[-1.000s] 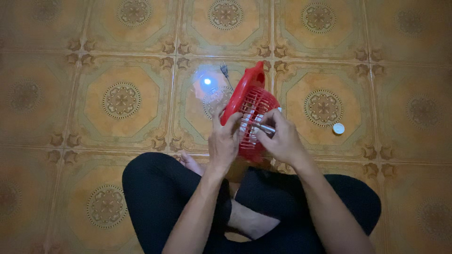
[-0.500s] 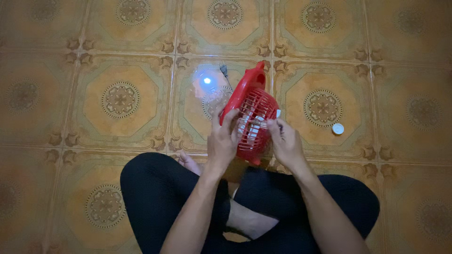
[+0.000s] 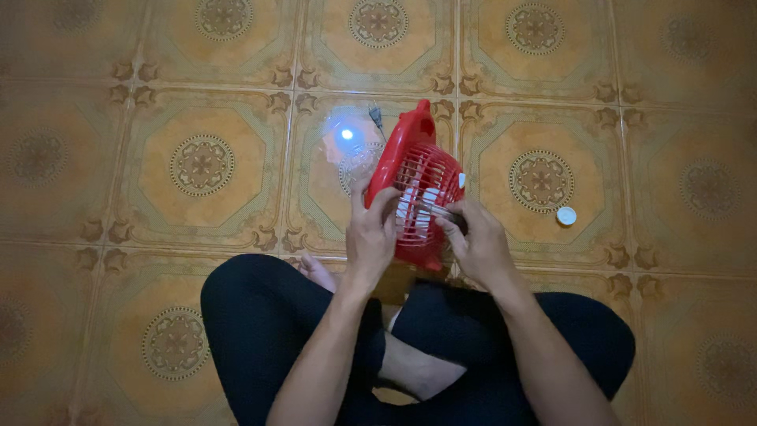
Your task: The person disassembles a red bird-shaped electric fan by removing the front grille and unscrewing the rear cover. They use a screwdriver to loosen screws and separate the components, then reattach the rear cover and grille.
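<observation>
**Above the crossed legs, a red fan in both hands**

Over the lap, the left hand (image 3: 372, 237) grips the left rim of the red fan (image 3: 416, 185), which stands tilted on edge. The right hand (image 3: 477, 241) pinches a thin metal tool (image 3: 438, 208) against the grille. A white cap (image 3: 566, 215) lies on the tiled floor (image 3: 158, 95) to the right, well apart. A plug (image 3: 375, 117) lies just beyond the fan.

White cap (image 3: 566, 215) on patterned tile floor (image 3: 197, 166); plug (image 3: 376, 117) beyond.
</observation>
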